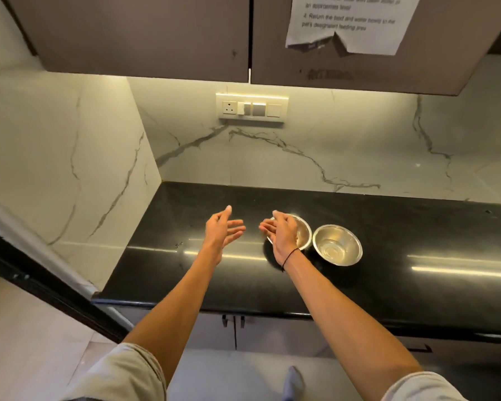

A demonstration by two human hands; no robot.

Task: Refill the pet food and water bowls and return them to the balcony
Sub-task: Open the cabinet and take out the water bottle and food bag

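You are standing at a black counter (388, 256) with both arms reaching out over it. Your left hand (222, 230) is hovering above the bare counter, palm turned inward, fingers spread and relaxed, gripping nothing. Just to its right, your right hand (282, 234) is mirroring it, palm facing left, fingers loose and straight, also holding nothing; a thin dark band (289, 257) is circling that wrist. This hand is sitting in front of the left bowl (303, 233), hiding much of it, and whether it is touching the rim cannot be told. The right bowl (337, 245) is standing just beside the first, both of them steel and upright on the counter; something clear seems to be lying in the right bowl's bottom, though that is hard to tell. On the marble wall behind, a switch plate (252, 108) is sitting under the cabinets (142, 39). A torn sheet of paper (350, 21) is hanging on the right cabinet door, reading in part "4. Return the food and water bowls to the pet's designated feeding area"; the lines above are too blurred to make out fully.
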